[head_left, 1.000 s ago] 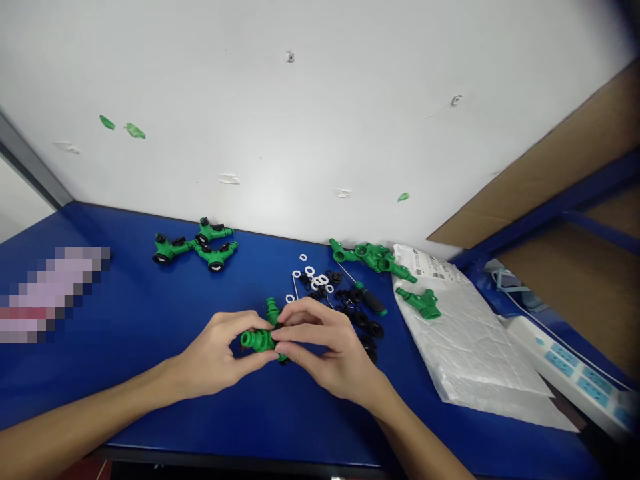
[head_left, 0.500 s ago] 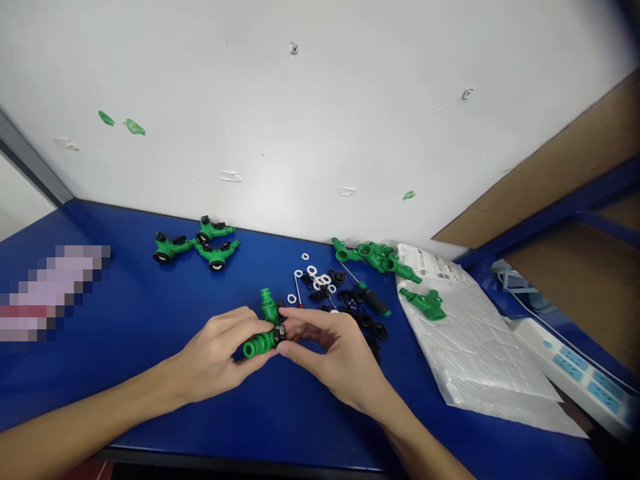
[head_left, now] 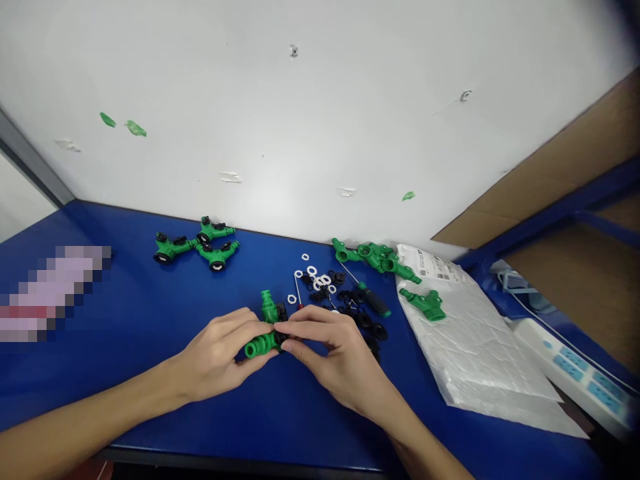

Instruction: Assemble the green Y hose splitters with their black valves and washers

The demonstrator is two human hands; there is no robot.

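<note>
My left hand (head_left: 220,357) is closed around a green Y-shaped hose splitter (head_left: 269,307), whose two ribbed outlets point up and to the left. Thumb and fingers of my right hand (head_left: 330,347) are pinched on a small black part at the splitter's right side; the fingertips mostly cover it. Just beyond the hands lie white washers (head_left: 320,283), black fittings (head_left: 365,321) and a screwdriver with a green and black handle (head_left: 374,299). Finished-looking green splitters with black valve levers (head_left: 218,255) stand in a group at the back left.
More green splitter bodies (head_left: 375,256) are piled at the back right, and one (head_left: 425,304) rests on a white padded bag (head_left: 470,353). A power strip (head_left: 570,373) lies along the right edge. The white wall (head_left: 260,120) bounds the blue table (head_left: 200,440) behind.
My right fingers have closed in on the splitter's side and now cover the black part more. My left hand has stayed almost in place, holding the splitter.
</note>
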